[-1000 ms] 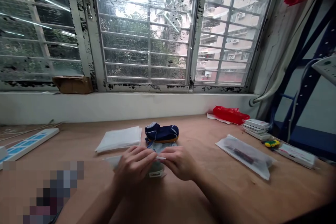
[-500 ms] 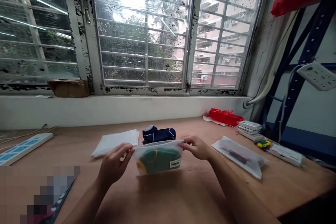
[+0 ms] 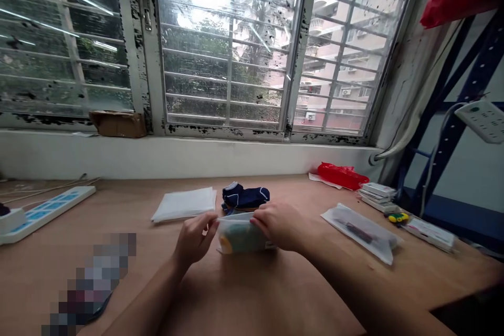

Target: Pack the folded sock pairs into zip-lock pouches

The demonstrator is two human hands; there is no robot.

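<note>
Wooden table [image 3: 413,268] is taking up most of the view; a flat stack of white bags [image 3: 185,203] is lying toward its far side, just left of a pair of navy socks [image 3: 244,197]; right in front of the socks a clear bag [image 3: 240,233] with something green and yellow inside is sitting on the table; left hand [image 3: 195,239] is pinching its left top corner between thumb and fingertips; right hand [image 3: 279,226] is covering its right top edge, fingers pressed together and gripping it.
</note>
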